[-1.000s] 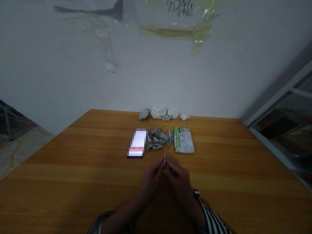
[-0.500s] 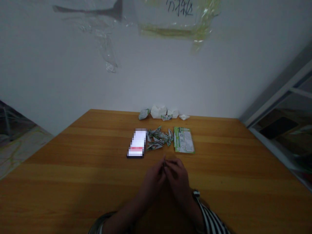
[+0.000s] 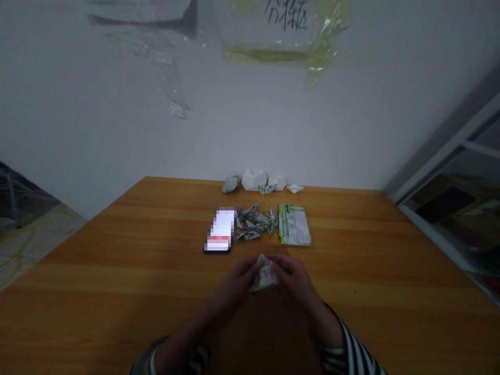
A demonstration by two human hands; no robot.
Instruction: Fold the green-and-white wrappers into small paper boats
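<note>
A small folded piece of printed paper [image 3: 265, 275] is pinched between both my hands just above the wooden table [image 3: 117, 271]. My left hand [image 3: 236, 284] grips its left side and my right hand [image 3: 295, 278] grips its right side, fingers closed on it. Beyond the hands lie a lit phone [image 3: 221, 236], a heap of several folded paper pieces [image 3: 254, 222] and a flat stack of green printed sheets [image 3: 295, 224].
More folded paper shapes, some white [image 3: 261, 180], line the table's far edge against the white wall. Plastic film with a handwritten label [image 3: 273, 36] hangs on the wall. A metal frame [image 3: 449, 151] stands at the right.
The folded paper was held edge-on and pressed thin between my fingertips; now my hands have drawn slightly apart and it shows its wider, opened face.
</note>
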